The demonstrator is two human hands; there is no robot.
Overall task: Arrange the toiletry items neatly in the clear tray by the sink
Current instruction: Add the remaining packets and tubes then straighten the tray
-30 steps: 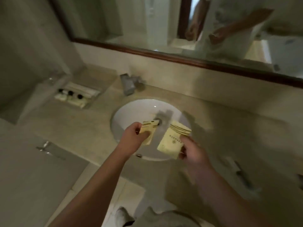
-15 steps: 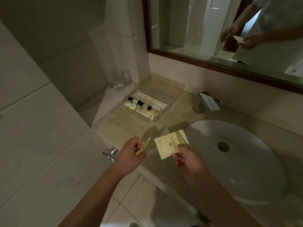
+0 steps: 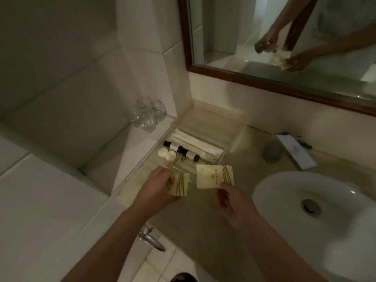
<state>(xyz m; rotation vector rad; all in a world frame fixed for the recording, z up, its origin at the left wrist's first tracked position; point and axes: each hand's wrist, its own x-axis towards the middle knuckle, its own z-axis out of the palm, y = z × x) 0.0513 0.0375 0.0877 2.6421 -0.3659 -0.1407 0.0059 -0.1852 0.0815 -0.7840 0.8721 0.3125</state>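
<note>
A clear tray sits on the counter left of the sink. Inside it lie small bottles with black caps, two round white caps and long white wrapped items. My left hand grips a small cream packet with striped print, just in front of the tray's near edge. My right hand pinches a larger cream packet by its lower corner, beside the small one and over the counter. The tray's near corner is hidden behind both packets.
The white sink basin lies to the right, with the tap behind it. Clear glasses stand on the ledge left of the tray. A framed mirror hangs above. A metal handle sticks out below the counter edge.
My view has swung left and closer to the tray. Both hands have carried their packets from over the basin to just in front of the tray.
</note>
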